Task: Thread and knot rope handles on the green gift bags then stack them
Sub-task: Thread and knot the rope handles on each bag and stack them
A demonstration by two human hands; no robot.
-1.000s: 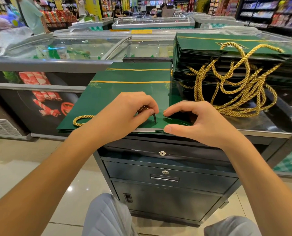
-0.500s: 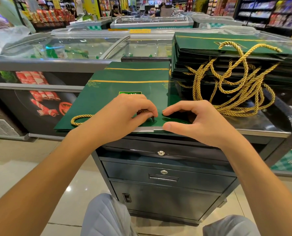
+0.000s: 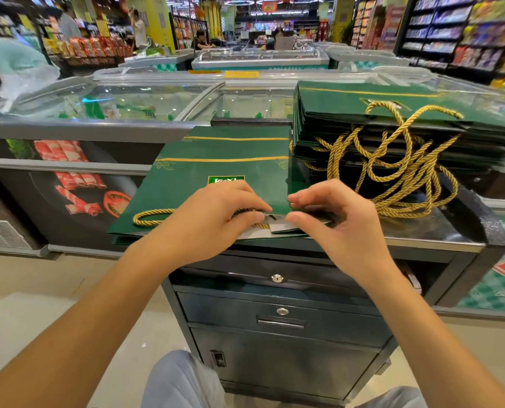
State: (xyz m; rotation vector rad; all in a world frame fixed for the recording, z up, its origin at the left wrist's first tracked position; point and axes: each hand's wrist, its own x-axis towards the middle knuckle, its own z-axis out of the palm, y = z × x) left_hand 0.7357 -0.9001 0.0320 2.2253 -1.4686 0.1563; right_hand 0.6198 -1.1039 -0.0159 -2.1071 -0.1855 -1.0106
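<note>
A flat green gift bag lies on the dark cabinet top, its open edge toward me. A gold rope loops out at the bag's near left and runs under my left hand, which pinches the rope end at the bag's edge. My right hand pinches that edge beside it, lifting the top layer so the white inside shows. The rope's black tip sits between the two hands. To the right stands a stack of green bags with gold handles hanging down in a tangle.
The cabinet has drawers with locks facing me. Behind it stand glass-topped freezers. Store shelves and people fill the background. My knees are at the bottom, over a tiled floor.
Both hands have slid toward me to the bag's open edge. My right hand has lifted the top layer, exposing the white inside, and the rope tip now lies at that opening.
</note>
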